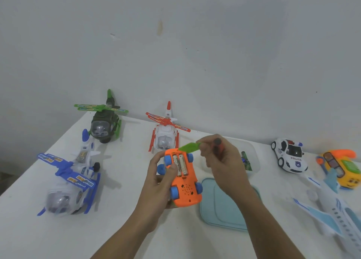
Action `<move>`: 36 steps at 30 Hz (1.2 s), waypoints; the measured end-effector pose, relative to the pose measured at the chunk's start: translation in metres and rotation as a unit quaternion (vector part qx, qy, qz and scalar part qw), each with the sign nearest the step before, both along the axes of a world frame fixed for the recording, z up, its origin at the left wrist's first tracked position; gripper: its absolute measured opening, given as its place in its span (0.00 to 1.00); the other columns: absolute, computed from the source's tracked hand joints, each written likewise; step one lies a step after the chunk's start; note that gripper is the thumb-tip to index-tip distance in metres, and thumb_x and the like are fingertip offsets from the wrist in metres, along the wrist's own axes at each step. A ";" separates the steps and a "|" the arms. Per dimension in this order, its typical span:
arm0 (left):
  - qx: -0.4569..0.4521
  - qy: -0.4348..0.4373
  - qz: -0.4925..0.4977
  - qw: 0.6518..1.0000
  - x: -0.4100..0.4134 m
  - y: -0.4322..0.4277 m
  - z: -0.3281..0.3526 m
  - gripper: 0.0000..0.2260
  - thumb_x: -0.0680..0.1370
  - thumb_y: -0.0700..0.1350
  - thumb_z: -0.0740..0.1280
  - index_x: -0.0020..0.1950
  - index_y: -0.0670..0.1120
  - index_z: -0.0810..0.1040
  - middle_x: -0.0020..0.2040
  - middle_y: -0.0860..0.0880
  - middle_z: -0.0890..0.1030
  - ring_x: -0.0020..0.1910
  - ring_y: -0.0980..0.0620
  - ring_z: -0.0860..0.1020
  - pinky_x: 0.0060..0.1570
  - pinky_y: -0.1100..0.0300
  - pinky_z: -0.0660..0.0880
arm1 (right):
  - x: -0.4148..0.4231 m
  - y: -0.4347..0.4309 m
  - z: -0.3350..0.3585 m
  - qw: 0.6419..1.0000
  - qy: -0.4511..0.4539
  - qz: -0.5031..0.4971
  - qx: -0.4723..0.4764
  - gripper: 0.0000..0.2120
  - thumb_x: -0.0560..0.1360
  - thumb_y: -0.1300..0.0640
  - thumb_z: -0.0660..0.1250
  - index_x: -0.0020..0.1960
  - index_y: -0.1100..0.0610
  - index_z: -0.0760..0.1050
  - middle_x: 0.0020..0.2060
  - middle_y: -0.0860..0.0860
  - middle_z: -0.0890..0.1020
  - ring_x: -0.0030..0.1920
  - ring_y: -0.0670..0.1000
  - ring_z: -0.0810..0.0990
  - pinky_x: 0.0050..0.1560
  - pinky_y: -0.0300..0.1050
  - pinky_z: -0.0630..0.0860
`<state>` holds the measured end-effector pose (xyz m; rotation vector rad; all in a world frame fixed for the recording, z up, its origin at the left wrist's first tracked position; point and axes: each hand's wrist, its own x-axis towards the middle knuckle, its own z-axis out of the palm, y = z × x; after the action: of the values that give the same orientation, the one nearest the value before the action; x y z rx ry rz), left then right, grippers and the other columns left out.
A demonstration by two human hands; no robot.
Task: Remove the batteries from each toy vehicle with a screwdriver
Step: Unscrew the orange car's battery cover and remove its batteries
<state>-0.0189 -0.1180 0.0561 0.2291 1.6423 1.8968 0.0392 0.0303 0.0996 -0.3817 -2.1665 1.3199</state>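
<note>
The toy car [183, 188] is orange with blue wheels [174, 192], its cover [188, 147] green, the screwdriver [218, 144] red and black, the far helicopter [104, 122] camouflage green.

Open bench [58, 235] in the near foreground, blue helicopter [68, 190] bounding its left, teal lid [220, 209] and clear container [256, 161] crowding the right, red helicopter [166, 133] behind.

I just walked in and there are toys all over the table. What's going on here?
A person is taking batteries out of toy vehicles. Their left hand holds an orange toy car upside down, with its compartment open and two batteries inside. The right hand grips a screwdriver and pinches the green battery cover, which is lifted off the car. A police car and a blue helicopter stand on the table.
</note>
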 end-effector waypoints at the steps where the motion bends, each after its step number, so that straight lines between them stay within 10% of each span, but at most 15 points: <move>1: 0.000 0.006 0.004 1.000 -0.001 -0.003 -0.003 0.12 0.80 0.53 0.64 0.55 0.73 0.70 0.51 0.54 0.83 0.43 0.53 0.86 0.31 0.57 0.81 | 0.000 0.001 -0.002 0.999 -0.005 -0.030 -0.039 0.06 0.79 0.57 0.64 0.44 0.52 0.77 0.32 0.42 0.78 0.33 0.41 0.74 0.36 0.37 0.72; 7: -0.004 0.034 0.045 0.998 -0.007 -0.024 -0.011 0.14 0.81 0.45 0.64 0.55 0.66 0.73 0.40 0.56 0.85 0.35 0.54 0.85 0.27 0.61 0.79 | 0.000 0.000 -0.029 0.969 -0.216 -0.118 -0.003 0.10 0.81 0.52 0.60 0.44 0.56 0.73 0.37 0.52 0.80 0.36 0.48 0.76 0.32 0.36 0.67; 13: -0.040 0.036 0.070 0.996 -0.016 -0.034 -0.018 0.19 0.78 0.49 0.66 0.60 0.73 0.67 0.50 0.53 0.82 0.47 0.49 0.85 0.39 0.51 0.83 | -0.017 -0.004 -0.058 0.925 -0.366 -0.076 0.067 0.12 0.80 0.54 0.59 0.38 0.54 0.65 0.34 0.51 0.73 0.36 0.52 0.72 0.30 0.40 0.64; 19: -0.016 0.022 0.050 0.998 -0.013 -0.034 -0.016 0.16 0.79 0.44 0.66 0.54 0.68 0.73 0.40 0.57 0.85 0.40 0.53 0.86 0.29 0.58 0.80 | -0.025 -0.010 -0.070 0.894 -0.406 -0.089 0.169 0.12 0.81 0.54 0.58 0.56 0.62 0.72 0.50 0.58 0.79 0.51 0.57 0.78 0.42 0.43 0.67; 26: -0.013 0.019 0.016 1.000 -0.006 -0.032 -0.015 0.20 0.80 0.40 0.66 0.54 0.69 0.74 0.42 0.56 0.85 0.44 0.50 0.86 0.33 0.56 0.81 | -0.003 -0.006 -0.025 0.971 -0.212 -0.101 0.046 0.27 0.79 0.40 0.55 0.43 0.63 0.76 0.35 0.54 0.79 0.35 0.52 0.77 0.31 0.31 0.64; 31: -0.011 0.018 -0.007 1.000 0.004 -0.030 -0.014 0.20 0.80 0.38 0.65 0.57 0.66 0.72 0.40 0.58 0.85 0.42 0.52 0.86 0.32 0.58 0.81 | 0.025 0.002 0.009 0.961 -0.042 -0.060 -0.266 0.26 0.73 0.39 0.59 0.39 0.64 0.73 0.32 0.55 0.77 0.29 0.52 0.78 0.27 0.41 0.73; 36: -0.011 0.013 -0.015 1.000 0.014 -0.025 -0.013 0.21 0.79 0.38 0.66 0.55 0.67 0.73 0.40 0.57 0.85 0.43 0.50 0.86 0.33 0.58 0.81 | 0.039 0.004 0.013 0.934 0.033 0.000 -0.356 0.04 0.75 0.64 0.66 0.45 0.62 0.70 0.32 0.54 0.79 0.35 0.54 0.83 0.35 0.41 0.79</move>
<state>-0.0046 -0.1434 0.0435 0.2687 1.6676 1.8591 0.0784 0.0341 0.1126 -0.5957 -1.5634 2.0607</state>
